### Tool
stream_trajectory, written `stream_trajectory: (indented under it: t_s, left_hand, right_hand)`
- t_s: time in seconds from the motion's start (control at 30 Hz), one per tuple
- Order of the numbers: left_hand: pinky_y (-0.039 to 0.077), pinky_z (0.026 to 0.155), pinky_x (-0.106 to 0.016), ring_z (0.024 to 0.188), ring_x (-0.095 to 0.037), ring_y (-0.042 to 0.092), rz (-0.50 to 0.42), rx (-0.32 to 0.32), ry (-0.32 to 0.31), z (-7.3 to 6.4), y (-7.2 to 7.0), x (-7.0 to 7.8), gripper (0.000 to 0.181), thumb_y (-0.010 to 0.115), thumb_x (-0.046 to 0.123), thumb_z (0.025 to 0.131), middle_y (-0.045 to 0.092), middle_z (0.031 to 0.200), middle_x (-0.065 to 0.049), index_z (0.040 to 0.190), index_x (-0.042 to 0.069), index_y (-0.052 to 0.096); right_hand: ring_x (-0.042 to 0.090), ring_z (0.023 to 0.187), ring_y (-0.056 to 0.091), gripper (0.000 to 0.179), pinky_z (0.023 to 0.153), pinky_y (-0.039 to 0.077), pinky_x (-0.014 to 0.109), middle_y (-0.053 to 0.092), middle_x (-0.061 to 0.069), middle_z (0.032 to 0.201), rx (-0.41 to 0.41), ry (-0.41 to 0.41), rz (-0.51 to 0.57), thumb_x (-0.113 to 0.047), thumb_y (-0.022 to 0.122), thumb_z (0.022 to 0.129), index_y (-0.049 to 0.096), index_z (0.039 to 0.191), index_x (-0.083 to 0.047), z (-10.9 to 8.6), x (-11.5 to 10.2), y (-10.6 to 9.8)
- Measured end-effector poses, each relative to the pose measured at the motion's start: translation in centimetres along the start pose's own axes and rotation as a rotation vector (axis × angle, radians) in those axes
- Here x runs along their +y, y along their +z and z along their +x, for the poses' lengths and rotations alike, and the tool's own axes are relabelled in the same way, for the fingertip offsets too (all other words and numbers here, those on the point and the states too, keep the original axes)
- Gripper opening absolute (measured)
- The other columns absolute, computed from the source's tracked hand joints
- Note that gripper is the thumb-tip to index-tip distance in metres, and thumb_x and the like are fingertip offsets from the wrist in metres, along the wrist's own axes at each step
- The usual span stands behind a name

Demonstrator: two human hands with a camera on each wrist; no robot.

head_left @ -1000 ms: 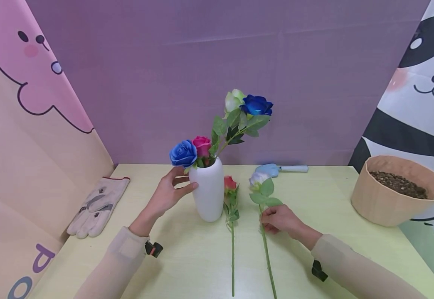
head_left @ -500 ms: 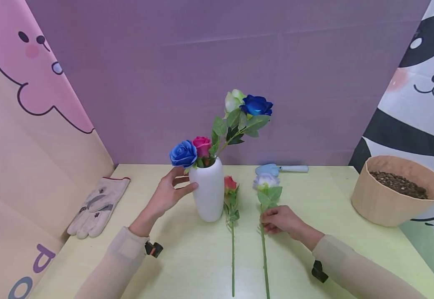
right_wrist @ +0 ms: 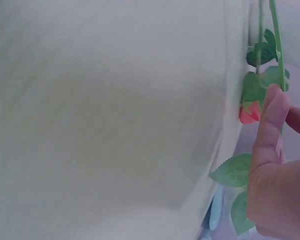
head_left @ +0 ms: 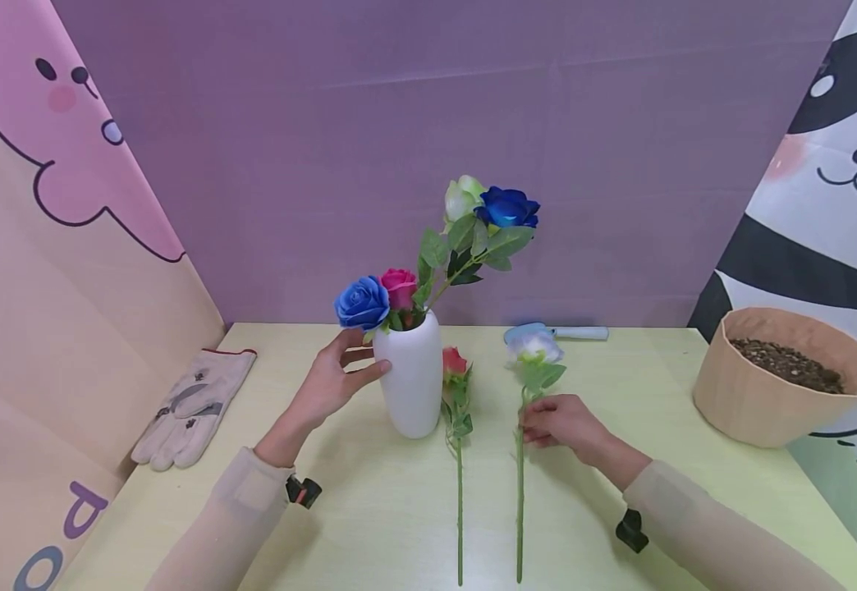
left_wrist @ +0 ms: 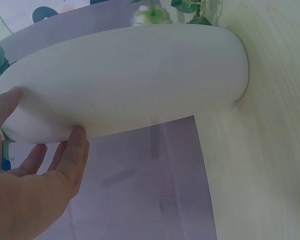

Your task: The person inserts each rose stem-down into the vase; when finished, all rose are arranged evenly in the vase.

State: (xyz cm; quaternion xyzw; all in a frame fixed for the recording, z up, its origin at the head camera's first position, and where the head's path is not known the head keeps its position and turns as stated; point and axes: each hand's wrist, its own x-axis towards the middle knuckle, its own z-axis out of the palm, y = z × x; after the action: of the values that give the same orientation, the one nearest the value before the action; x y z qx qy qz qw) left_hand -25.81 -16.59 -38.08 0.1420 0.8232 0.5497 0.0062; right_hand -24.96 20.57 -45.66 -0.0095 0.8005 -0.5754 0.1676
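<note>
A white vase (head_left: 411, 377) stands on the table, holding a blue rose (head_left: 363, 303), a pink rose (head_left: 400, 288), a dark blue rose (head_left: 507, 208) and a cream bud (head_left: 461, 199). My left hand (head_left: 334, 379) holds the vase near its mouth; in the left wrist view, thumb and fingertips touch its wall. My right hand (head_left: 565, 428) pinches the green stem of a pale white-lilac flower (head_left: 535, 345) just below its leaves. In the right wrist view, that stem (right_wrist: 278, 45) passes between thumb and fingers, and the bloom is mostly hidden. Between vase and right hand lies a red rose (head_left: 454, 361).
A light blue trowel (head_left: 579, 333) lies at the table's back edge, behind the pale flower. On the right stands a tan pot (head_left: 739, 402) with soil in it. A grey-white work glove (head_left: 195, 410) lies at the left edge.
The pale flower has swung right at its bloom, its stem now nearly straight up and down in view. My right hand has shifted slightly right and up. The left hand and vase stay put.
</note>
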Motion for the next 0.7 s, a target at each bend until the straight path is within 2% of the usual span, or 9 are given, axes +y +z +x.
stream_trajectory:
  t_s: [0.33, 0.53, 0.7]
  left_hand:
    - [0.052, 0.102, -0.054, 0.135, -0.037, 0.053, 0.004, 0.000, -0.004, 0.0, 0.0, 0.0, 0.069, 0.074, 0.038, 0.090, 0.051, 0.143, -0.011, 0.148, 0.019, 0.040]
    - [0.052, 0.102, -0.054, 0.135, -0.038, 0.053, 0.001, -0.002, 0.000, 0.1, -0.1, -0.1, 0.070, 0.074, 0.039, 0.090, 0.051, 0.143, -0.011, 0.147, 0.019, 0.040]
    - [0.052, 0.102, -0.055, 0.135, -0.038, 0.052, -0.001, -0.002, -0.005, 0.0, -0.1, -0.1, 0.070, 0.074, 0.040, 0.089, 0.051, 0.143, -0.010, 0.147, 0.020, 0.040]
  right_hand:
    - [0.009, 0.079, 0.071, 0.037, 0.074, 0.061, 0.026, 0.073, 0.002, 0.093, 0.031, -0.062, 0.059, -0.010, 0.058, 0.097, 0.054, 0.123, 0.017, -0.2, -1.7, -1.0]
    - [0.007, 0.081, 0.072, 0.043, 0.076, 0.061, 0.024, 0.072, 0.002, 0.099, 0.054, -0.074, 0.124, -0.009, 0.059, 0.098, 0.049, 0.129, 0.019, -0.6, -3.0, -1.7]
    - [0.006, 0.083, 0.073, 0.041, 0.077, 0.060, 0.022, 0.072, -0.003, 0.096, 0.072, -0.078, 0.182, -0.011, 0.057, 0.100, 0.049, 0.130, 0.016, -1.0, -3.8, -2.2]
